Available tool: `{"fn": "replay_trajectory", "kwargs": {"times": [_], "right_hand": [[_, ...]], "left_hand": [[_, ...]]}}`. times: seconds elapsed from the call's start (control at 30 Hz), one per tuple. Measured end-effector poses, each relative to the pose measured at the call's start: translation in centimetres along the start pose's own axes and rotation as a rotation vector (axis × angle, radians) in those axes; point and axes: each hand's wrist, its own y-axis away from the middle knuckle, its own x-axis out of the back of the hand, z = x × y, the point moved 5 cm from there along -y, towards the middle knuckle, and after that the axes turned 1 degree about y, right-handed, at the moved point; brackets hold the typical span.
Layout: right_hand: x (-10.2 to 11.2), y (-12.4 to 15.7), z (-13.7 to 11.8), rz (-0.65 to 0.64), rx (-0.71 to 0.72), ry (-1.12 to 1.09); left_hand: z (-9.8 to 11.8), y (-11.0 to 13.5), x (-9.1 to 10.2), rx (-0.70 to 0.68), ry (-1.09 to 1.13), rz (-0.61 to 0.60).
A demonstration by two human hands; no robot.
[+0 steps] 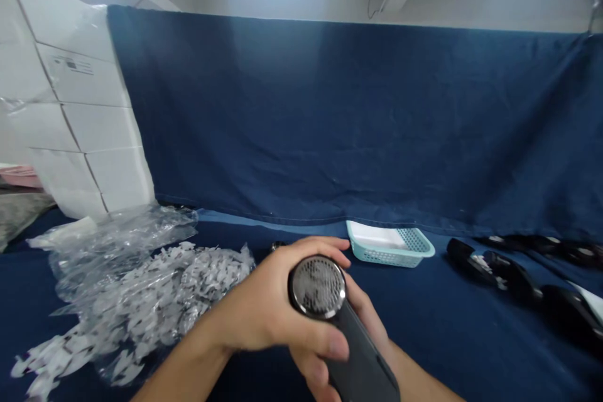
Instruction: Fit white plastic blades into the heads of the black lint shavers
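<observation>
1. On my feed, my left hand [268, 311] curled around the round head [319, 287] of a dark device [355, 342], near centre.
2. My right hand [368, 311] gripped its handle [363, 361].
3. White pieces [174, 289] lay left; a light-blue basket [389, 257] stood far right.

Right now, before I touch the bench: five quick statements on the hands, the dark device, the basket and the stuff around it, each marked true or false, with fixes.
1. The left hand is wrapped around the shiny round head of the dark device. True.
2. The right hand is clear of the dark device. False: the right hand holds its body.
3. The basket is red. False: the basket is pale blue-green.
4. White pieces lie heaped on the left. True.
5. Black items lie to the right of the basket. True.
</observation>
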Motion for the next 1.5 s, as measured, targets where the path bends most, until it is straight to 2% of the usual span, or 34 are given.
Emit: {"fn": "replay_trajectory", "kwargs": {"times": [0.07,0.13,0.2,0.3,0.4,0.5,0.6,0.7,0.8,1.0,1.13,1.27,1.5], "right_hand": [[-0.8,0.1,0.6,-0.112,-0.110,-0.096],[-1.4,0.7,1.0,-0.172,-0.175,-0.333],[-1.4,1.8,1.4,-0.168,-0.183,-0.571],[-0.2,4.6,2.7,-0.114,-0.168,-0.636],[1.6,7.7,4.8,0.020,-0.205,-0.596],[3.5,9.9,6.4,0.252,-0.199,-0.484],[5.0,10.9,7.2,0.422,-0.160,-0.375],[6.2,10.9,7.4,0.484,-0.112,-0.304],[7.2,10.4,7.1,0.512,-0.084,-0.214],[7.3,7.8,6.2,0.472,-0.044,0.017],[8.1,6.3,6.0,0.464,-0.039,0.213],[9.6,5.5,5.9,0.490,-0.046,0.374],[11.1,5.1,6.5,0.499,-0.036,0.429]], "left_hand": [[-1.2,-0.4,0.4,0.065,0.103,-0.001],[-2.7,-1.0,0.6,0.103,0.202,-0.035],[-4.2,-1.6,0.6,0.084,0.310,-0.072],[-6.7,-2.1,-0.9,0.110,0.536,-0.194],[-9.1,-2.1,-3.6,0.134,0.556,-0.253],[-11.3,-1.8,-6.4,0.173,0.539,-0.247],[-13.0,-1.2,-8.4,0.206,0.450,-0.192],[-13.8,-0.3,-9.3,0.186,0.336,-0.144],[-14.4,0.8,-9.0,0.138,0.230,-0.079],[-15.8,2.1,-6.5,0.087,0.061,0.087],[-17.1,1.7,-5.3,0.084,0.060,0.175],[-18.0,1.6,-5.0,0.106,0.077,0.230],[-18.2,1.8,-4.9,0.172,0.111,0.256]]}}
